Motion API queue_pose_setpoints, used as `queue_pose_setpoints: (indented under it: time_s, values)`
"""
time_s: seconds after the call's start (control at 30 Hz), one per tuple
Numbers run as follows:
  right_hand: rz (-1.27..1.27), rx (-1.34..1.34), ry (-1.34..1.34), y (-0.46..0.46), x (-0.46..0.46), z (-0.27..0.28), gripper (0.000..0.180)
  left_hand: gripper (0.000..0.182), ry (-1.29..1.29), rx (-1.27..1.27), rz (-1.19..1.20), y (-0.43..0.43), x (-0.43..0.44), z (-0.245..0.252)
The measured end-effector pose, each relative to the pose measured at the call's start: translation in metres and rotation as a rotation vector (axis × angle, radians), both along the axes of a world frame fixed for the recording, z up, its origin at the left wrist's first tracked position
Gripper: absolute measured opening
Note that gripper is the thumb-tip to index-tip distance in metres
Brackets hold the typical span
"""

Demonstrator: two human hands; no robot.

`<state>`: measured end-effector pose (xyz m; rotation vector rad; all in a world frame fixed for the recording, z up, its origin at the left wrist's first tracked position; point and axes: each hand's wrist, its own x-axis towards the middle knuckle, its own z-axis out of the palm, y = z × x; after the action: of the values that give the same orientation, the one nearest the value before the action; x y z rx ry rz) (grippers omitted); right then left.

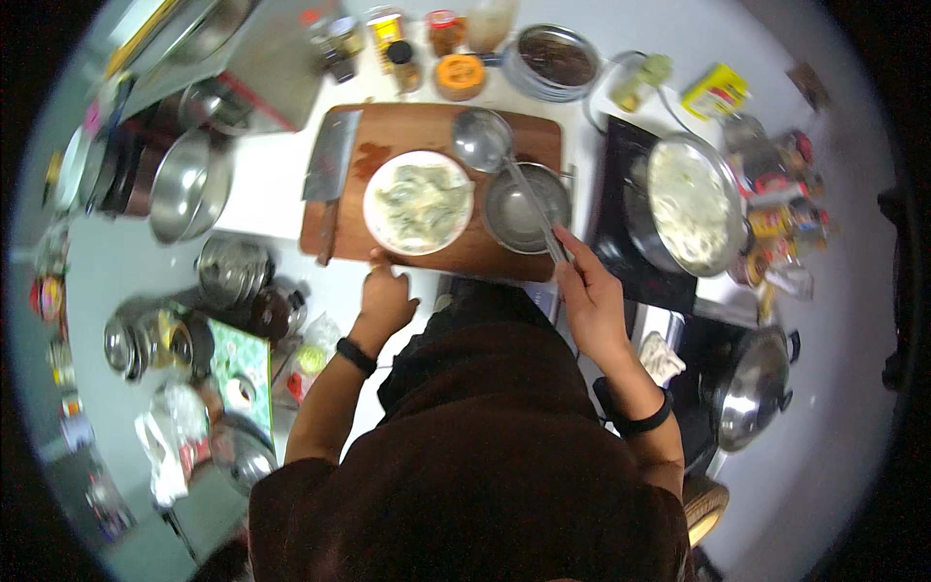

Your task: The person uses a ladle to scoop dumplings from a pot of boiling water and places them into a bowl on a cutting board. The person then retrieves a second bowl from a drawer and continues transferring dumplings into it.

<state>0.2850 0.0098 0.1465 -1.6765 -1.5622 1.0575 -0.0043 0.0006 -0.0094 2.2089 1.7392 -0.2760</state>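
My right hand (pixel 593 295) grips the handle of a metal ladle (pixel 483 140), whose bowl hangs over the back of a wooden cutting board (pixel 429 128). Under the ladle's handle stands a metal bowl (pixel 520 218). A white plate of dumplings (pixel 418 202) sits mid-board. My left hand (pixel 388 297) is at the board's front edge below the plate, index finger extended, nothing held; whether it touches the board I cannot tell. A cleaver (pixel 331 164) lies at the board's left. On the right, a pot (pixel 694 207) with pale, whitish contents stands on a black cooktop (pixel 611 196).
Jars and a pot of dark contents (pixel 556 58) line the back. Left of the board is an empty metal basin (pixel 190 187). Bottles (pixel 785 222) crowd beyond the cooktop. A lidded wok (pixel 754 389) stands at the lower right, near a cloth (pixel 660 358).
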Motion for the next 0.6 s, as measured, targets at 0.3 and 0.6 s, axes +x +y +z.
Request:
queue_pose_setpoints:
  time_s: [0.3, 0.6]
  values:
    - [-0.493, 0.135, 0.368, -0.037, 0.101, 0.032, 0.041, 0.05, 0.1, -0.021, -0.02, 0.005, 0.009, 0.013]
    - [-0.713, 0.171, -0.023, -0.068, 0.174, 0.011, 0.04, 0.05, 0.164, -0.049, -0.054, 0.008, 0.011, 0.016]
